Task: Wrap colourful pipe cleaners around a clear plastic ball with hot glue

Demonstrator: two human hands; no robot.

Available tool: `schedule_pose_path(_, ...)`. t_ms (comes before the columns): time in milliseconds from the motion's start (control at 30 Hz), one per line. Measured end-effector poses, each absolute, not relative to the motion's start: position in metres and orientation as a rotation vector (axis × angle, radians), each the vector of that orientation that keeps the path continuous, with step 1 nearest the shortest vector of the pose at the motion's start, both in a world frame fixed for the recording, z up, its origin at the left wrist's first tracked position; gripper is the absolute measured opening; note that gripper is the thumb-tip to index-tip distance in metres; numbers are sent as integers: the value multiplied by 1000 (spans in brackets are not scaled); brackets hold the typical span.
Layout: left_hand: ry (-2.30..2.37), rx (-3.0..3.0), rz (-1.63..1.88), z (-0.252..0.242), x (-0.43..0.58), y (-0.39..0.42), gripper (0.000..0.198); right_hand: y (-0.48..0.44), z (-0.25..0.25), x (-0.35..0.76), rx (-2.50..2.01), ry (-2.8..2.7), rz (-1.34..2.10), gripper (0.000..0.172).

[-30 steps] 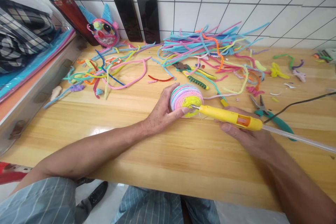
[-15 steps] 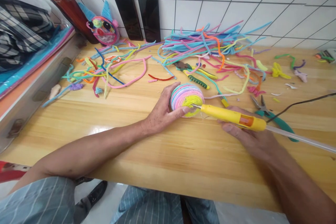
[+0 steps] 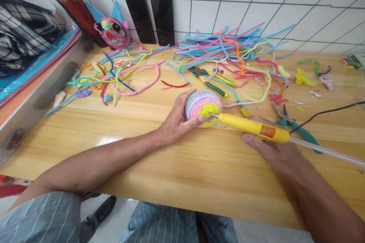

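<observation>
My left hand (image 3: 174, 120) is wrapped round a coiled pipe-cleaner ball (image 3: 203, 105) in pink, blue and yellow bands, holding it on the wooden table (image 3: 182, 167). My right hand (image 3: 270, 147) grips a yellow pen-shaped glue gun (image 3: 251, 127). The gun's metal tip touches the yellow face of the ball, next to my left thumb. A clear glue stick (image 3: 327, 151) sticks out of the gun's rear toward the right.
Loose pipe cleaners (image 3: 222, 51) lie in heaps across the back of the table. Green-handled pliers (image 3: 296, 127) and striped-handled pliers (image 3: 211, 83) lie near the ball. A pipe-cleaner clown face (image 3: 111, 30), two dark phones (image 3: 151, 17) and a red cylinder (image 3: 68, 3) lean on the tiled wall. A black cable (image 3: 327, 112) runs right.
Almost nothing differs; the ball, the glue gun and both hands hold the same pose, with only a slight shift of the view.
</observation>
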State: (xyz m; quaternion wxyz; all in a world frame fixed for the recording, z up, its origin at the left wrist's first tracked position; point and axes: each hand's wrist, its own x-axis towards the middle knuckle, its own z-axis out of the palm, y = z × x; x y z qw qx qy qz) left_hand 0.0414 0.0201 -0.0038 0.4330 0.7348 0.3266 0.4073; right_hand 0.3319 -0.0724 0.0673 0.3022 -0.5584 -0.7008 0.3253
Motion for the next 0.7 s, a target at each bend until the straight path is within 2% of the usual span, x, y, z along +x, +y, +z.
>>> schedule_pose_path(700,781,1837,1023,-7,40,21,83,-72,63,334,-1470,-1842,843,35)
